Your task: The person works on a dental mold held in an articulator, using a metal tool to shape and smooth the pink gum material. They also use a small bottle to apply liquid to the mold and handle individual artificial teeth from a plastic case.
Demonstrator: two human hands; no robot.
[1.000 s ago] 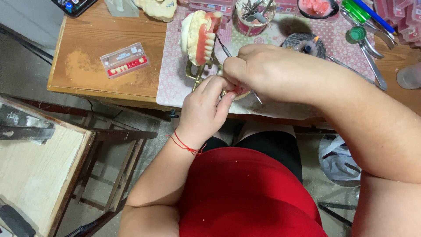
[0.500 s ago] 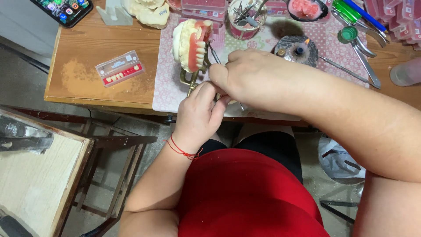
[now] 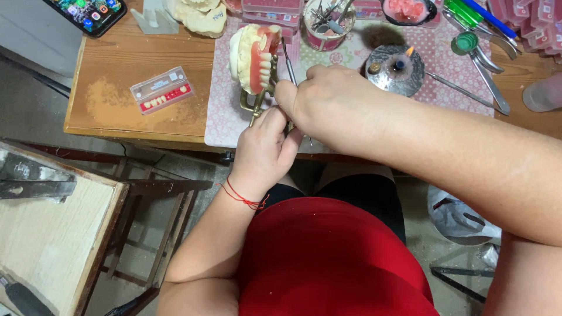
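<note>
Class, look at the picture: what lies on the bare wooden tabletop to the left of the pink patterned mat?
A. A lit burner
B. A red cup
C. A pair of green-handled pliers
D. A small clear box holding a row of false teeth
D: the small clear plastic box of false teeth lies on the brown wooden table, left of the pink patterned mat.

- The table [image 3: 134,64] is brown wood.
- The mat [image 3: 225,111] on it is pink with small white dots.
- The tooth model [image 3: 249,50] is cream with pink gums.
- The stand [image 3: 257,105] under it is gold.
- The small flat box [image 3: 162,89] is clear and red, with a row of white teeth.
- The shirt [image 3: 333,257] is red.
- The string [image 3: 243,196] on the left wrist is red.
- The little flame [image 3: 409,51] is orange.
</note>
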